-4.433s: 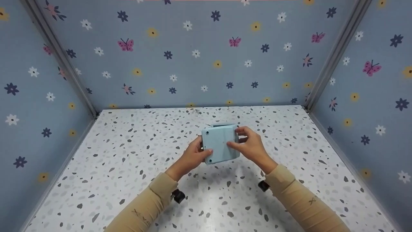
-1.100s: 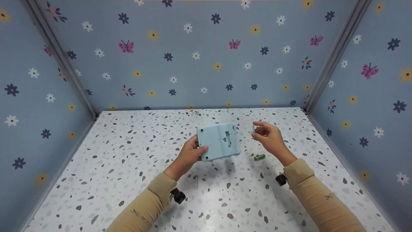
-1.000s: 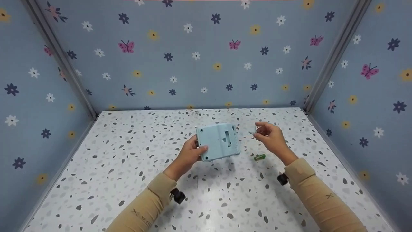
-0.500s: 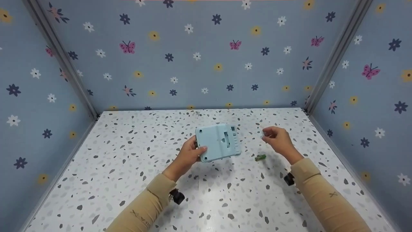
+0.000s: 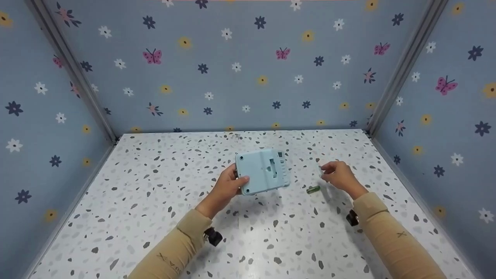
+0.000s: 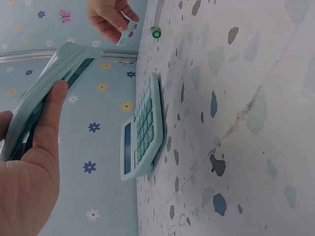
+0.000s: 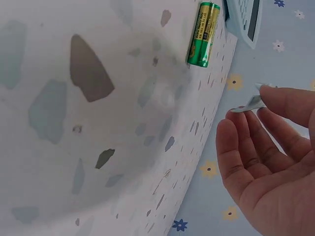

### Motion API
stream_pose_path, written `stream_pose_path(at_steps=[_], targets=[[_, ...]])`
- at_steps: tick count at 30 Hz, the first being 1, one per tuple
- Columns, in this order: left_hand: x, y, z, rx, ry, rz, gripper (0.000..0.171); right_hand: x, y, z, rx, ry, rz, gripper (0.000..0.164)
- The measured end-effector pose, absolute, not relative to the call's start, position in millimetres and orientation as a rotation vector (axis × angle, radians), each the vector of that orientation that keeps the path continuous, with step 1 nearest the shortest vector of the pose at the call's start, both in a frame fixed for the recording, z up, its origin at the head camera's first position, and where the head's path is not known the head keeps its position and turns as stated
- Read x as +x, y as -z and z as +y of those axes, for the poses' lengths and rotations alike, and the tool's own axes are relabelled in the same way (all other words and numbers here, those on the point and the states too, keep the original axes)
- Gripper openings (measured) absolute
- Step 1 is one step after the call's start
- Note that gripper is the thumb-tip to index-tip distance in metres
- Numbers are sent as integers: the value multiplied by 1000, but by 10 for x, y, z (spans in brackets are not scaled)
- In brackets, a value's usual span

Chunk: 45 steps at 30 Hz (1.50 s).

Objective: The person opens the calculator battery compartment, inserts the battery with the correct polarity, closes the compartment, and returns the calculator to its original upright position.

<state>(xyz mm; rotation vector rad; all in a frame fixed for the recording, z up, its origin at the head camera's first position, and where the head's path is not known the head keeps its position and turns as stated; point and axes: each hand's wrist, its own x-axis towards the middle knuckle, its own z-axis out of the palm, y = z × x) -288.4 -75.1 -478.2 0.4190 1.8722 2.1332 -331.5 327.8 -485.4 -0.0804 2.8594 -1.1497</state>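
Note:
A light-blue calculator point(image 5: 255, 170) is held above the table by my left hand point(image 5: 224, 190), its back facing up and the thumb on that back. A narrow battery slot point(image 5: 273, 168) shows uncovered there; its inside is too small to make out. To the right, my right hand point(image 5: 341, 177) pinches a small light-blue battery cover point(image 6: 128, 33) between thumb and fingers, just above the table. A green battery point(image 5: 313, 189) lies on the table, nearer to me than the right hand; the right wrist view shows its gold and green label.
A second light-blue calculator point(image 6: 142, 128), keys showing, is on the speckled white table point(image 5: 155, 170). In the head view the held one mostly hides it. Patterned blue walls point(image 5: 248, 77) enclose the table at the back and both sides.
The cover came off the held calculator and the green battery appeared on the table. During the last second my right hand has moved right and toward me with the cover; the left stays nearly still.

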Motion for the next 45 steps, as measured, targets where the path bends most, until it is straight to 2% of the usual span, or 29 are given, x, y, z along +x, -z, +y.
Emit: stream_pose_path(at_steps=[14, 45], targets=[[-2849, 4795, -777, 418, -2116, 1903, 59, -3326, 4997, 3400, 97, 929, 2859, 34], [-2860, 4793, -847, 380, -2107, 1918, 61, -3347, 5068, 3444, 139, 905, 2839, 34]])
